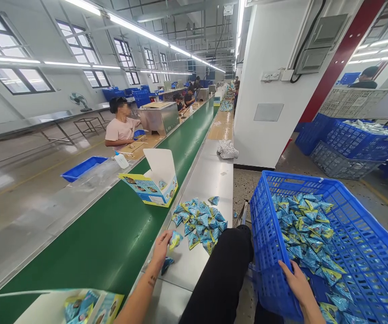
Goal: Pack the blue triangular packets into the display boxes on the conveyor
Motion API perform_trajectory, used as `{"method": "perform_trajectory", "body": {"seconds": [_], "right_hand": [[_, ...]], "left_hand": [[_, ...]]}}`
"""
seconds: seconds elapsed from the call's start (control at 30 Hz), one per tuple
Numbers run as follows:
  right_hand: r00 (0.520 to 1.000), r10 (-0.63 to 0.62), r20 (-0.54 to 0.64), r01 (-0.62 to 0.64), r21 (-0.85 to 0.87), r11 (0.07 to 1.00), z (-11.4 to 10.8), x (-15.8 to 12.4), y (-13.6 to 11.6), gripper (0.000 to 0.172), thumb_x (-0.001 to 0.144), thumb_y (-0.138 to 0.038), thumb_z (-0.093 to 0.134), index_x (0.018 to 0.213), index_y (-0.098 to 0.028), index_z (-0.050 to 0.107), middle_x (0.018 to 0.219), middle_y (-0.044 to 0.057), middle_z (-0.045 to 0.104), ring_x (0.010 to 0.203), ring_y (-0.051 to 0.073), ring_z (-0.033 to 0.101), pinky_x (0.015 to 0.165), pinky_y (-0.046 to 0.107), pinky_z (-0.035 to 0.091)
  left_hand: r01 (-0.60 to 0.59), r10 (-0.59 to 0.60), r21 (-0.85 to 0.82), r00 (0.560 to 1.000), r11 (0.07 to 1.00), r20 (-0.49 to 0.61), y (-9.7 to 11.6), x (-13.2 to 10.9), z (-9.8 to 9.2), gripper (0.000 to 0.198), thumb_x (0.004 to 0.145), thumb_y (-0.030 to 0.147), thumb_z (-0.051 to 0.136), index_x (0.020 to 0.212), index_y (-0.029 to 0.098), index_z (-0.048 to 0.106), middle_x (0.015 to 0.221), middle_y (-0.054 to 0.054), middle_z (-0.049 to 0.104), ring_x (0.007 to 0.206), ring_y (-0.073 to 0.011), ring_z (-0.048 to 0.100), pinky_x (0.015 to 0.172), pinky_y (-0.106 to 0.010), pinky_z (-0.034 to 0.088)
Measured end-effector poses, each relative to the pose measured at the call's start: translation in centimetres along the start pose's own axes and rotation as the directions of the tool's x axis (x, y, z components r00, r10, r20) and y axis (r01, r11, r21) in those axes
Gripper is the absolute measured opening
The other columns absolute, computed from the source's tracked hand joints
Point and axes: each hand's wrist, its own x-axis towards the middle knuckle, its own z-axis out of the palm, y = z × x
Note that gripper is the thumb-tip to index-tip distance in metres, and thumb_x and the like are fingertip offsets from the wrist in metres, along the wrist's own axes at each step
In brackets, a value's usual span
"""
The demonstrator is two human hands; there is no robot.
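Near the middle of the frame, just below centre, the left hand [162, 248] had its thumb and fingers closed on one blue-and-yellow packet [176, 240], pinching it at the fingertips over the edge of the metal table [210, 173]. Right beside it, at lower centre, lay a loose heap of packets [200, 220], and a single darker packet [167, 264] sat by the wrist. At lower right, the right hand [299, 284] was curled over the near left rim of a blue crate [266, 234], which held many more packets [306, 229]. Left of the heap, an open box [156, 194] stood lid-up on the green belt [106, 238] with a packet visible inside; another open box [109, 309], cut off at the lower left, contained several. A crumpled striped cloth [227, 149] lay farther up the table, and a co-worker [122, 131] sat at upper left.
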Motion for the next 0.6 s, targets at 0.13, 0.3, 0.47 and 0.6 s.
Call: {"method": "perform_trajectory", "body": {"seconds": [0.13,0.3,0.47,0.6], "right_hand": [[0.996,0.079,0.032,-0.081,0.046,0.996,-0.2,-1.0,-1.4,0.12,0.052,-0.092,0.042,0.143,-0.013,0.046,0.141,0.016,0.053,0.129,0.035,0.055,0.111,0.046,0.047],[0.997,0.06,0.046,-0.064,0.101,0.993,-0.1,-1.3,-1.7,0.113,0.053,-0.088,0.047,0.139,-0.013,0.047,0.138,0.015,0.056,0.128,0.035,0.055,0.115,0.046,0.044],[0.998,0.047,0.032,-0.05,0.077,0.996,0.0,-0.7,-0.9,0.105,0.062,-0.085,0.049,0.139,-0.013,0.049,0.137,0.017,0.057,0.126,0.035,0.057,0.105,0.043,0.051],[0.997,0.073,0.035,-0.075,0.084,0.994,-0.1,-0.6,-1.1,0.102,0.066,-0.081,0.05,0.141,-0.012,0.048,0.139,0.018,0.055,0.126,0.035,0.057,0.1,0.041,0.053]], "left_hand": [[0.009,-0.006,-0.04,0.997,0.999,0.076,0.7,0.5,-0.2,0.063,0.076,0.077,0.056,0.072,0.016,0.07,0.107,-0.015,0.071,0.098,-0.0269,0.066,0.086,-0.037,0.055],[-0.083,0.069,0.225,0.995,0.971,0.068,-1.8,-0.4,-0.4,0.054,0.082,0.068,0.051,0.073,0.019,0.072,0.109,-0.014,0.071,0.106,-0.0294,0.064,0.103,-0.047,0.05],[0.092,-0.17,0.538,0.981,0.838,0.098,-5.9,-2.6,0.3,0.036,0.087,0.045,0.05,0.087,0.023,0.079,0.142,-0.013,0.061,0.145,-0.0373,0.042,0.117,-0.067,0.028],[0.148,-0.303,0.671,0.945,0.727,0.12,-8.6,-4.3,1.0,0.033,0.09,0.039,0.049,0.09,0.024,0.079,0.153,-0.012,0.051,0.154,-0.0408,0.028,0.117,-0.071,0.025]]}}
